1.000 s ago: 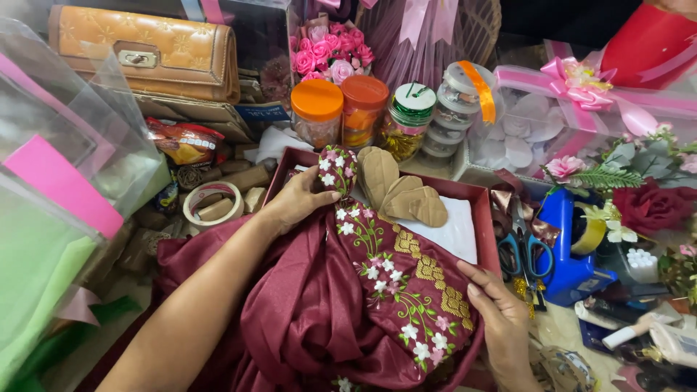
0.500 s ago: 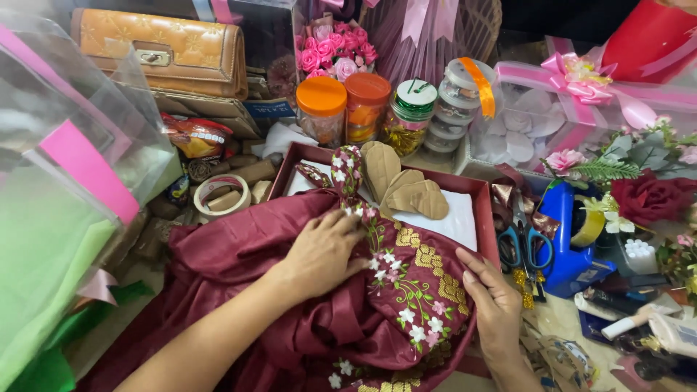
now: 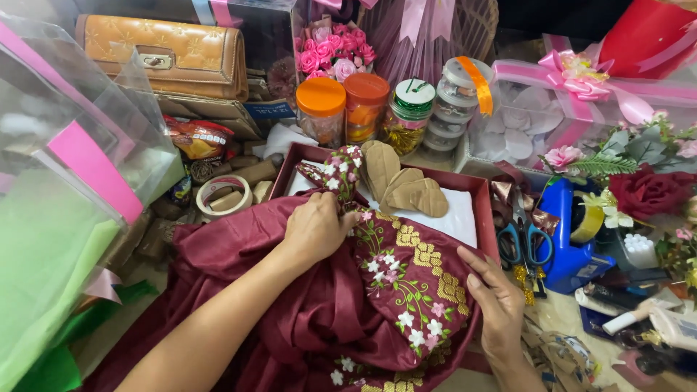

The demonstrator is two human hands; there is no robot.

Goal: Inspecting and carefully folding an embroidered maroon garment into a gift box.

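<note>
A maroon cloth with a flowered and gold embroidered band lies bunched over a shallow maroon box lined in white. My left hand is closed on a gathered fold of the cloth near the box's near-left side. Against the cloth's right edge rests my right hand, fingers pressed on the embroidered part. Brown heart-shaped card pieces stand in the box behind the cloth.
Jars with orange and green lids stand behind the box, with a tan quilted purse at back left. Tape rolls lie left. Blue scissors, a blue tape dispenser, artificial flowers and ribboned gift boxes crowd the right.
My left hand went from the box's corner down onto the cloth, then back up toward the box, now gripping a fold. The right hand stayed at the cloth's right edge.
</note>
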